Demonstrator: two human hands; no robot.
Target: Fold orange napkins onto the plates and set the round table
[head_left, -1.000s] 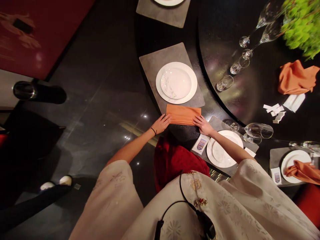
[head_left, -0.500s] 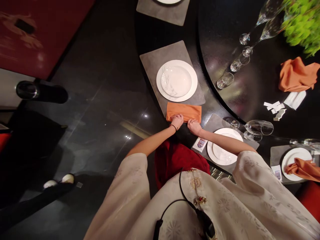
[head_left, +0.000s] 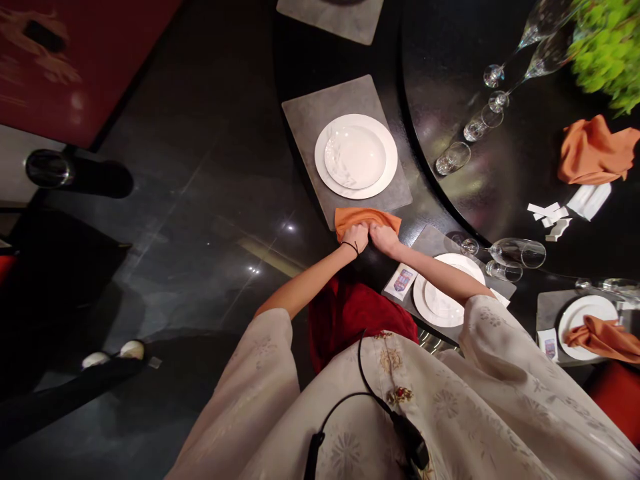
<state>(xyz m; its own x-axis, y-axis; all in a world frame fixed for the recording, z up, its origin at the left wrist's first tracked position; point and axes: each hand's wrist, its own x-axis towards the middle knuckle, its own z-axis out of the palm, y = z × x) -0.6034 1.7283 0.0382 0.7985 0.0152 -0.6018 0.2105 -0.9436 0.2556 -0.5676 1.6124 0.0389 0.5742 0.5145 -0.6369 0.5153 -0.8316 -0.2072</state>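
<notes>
An orange cloth napkin [head_left: 367, 215], folded into a band, lies at the table's edge, overlapping the near end of a grey placemat [head_left: 305, 120]. My left hand [head_left: 356, 236] and my right hand [head_left: 384, 238] are side by side on its near edge, both closed with the cloth pinched in them. Between the hands the napkin bulges up slightly; the fingertips are hidden. Just beyond it, a small white plate [head_left: 355, 157] rests on a larger white plate [head_left: 391, 160]. My right forearm passes over another stack of white plates [head_left: 425, 303].
Drinking glasses [head_left: 453, 159] stand on the black turntable [head_left: 480, 193], near a crumpled orange napkin [head_left: 583, 153], white rests [head_left: 550, 213] and a green plant [head_left: 607, 60]. A white packet [head_left: 401, 281] lies by the right place setting. A red chair [head_left: 345, 320] is in front of me.
My hands have drawn closer together on the napkin and moved slightly up. Its middle has bunched and bowed upward, where it lay flat before.
</notes>
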